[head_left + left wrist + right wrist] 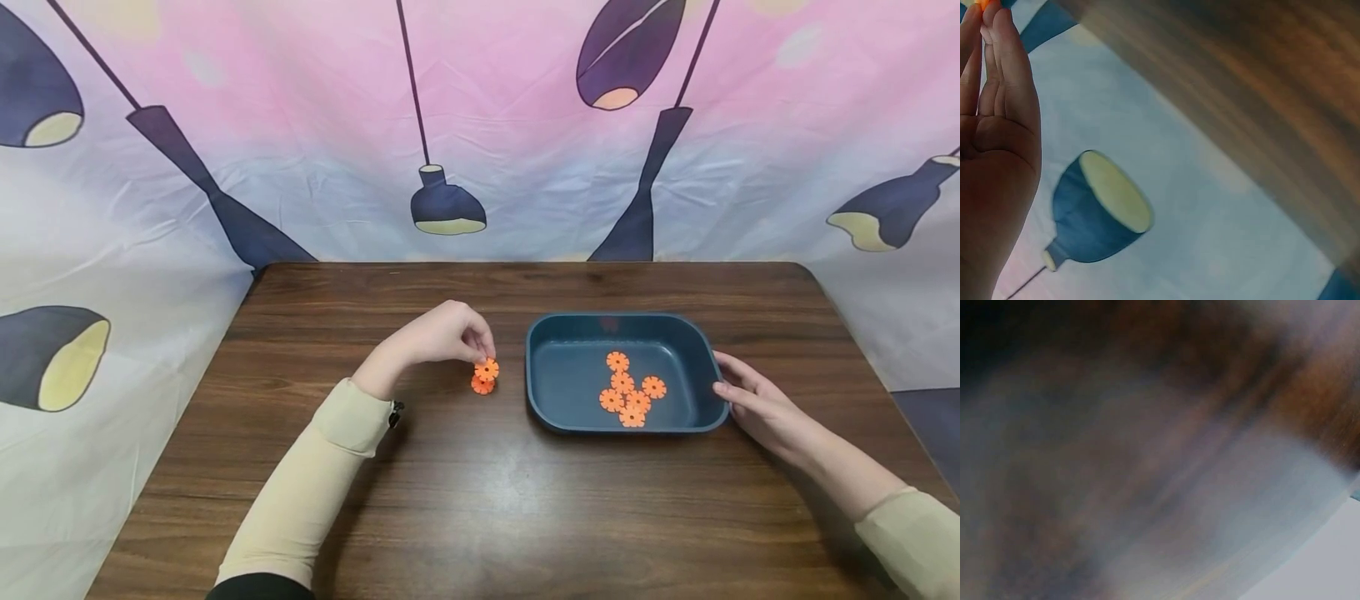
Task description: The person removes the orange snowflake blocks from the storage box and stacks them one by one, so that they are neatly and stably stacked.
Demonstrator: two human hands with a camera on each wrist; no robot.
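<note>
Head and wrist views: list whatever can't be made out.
Head view: part of the lower round, notched orange disc, covered by the upper disc.
Head view: some fingers of the right hand at the dark blue rectangular tray, hidden by the hand.
Left wrist view: the upper disc in the left hand, mostly cut by top edge.
Right wrist view: the hand, blurred.

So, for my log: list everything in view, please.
Table: one, brown, central
Tray: one, dark blue, on table
Tray discs: at least six, orange, inside tray
Other discs: two, orange, overlapping in view, left of tray
Backdrop: count unclear, pastel with dark printed lamps, behind table
Small item: one, dark, at left wrist
Sleeves: two, beige, on forearms
Black fabric: one piece, black, left forearm
Left hand: one, bare, pinching upper disc
Right hand: one, bare, holding tray's right edge
</note>
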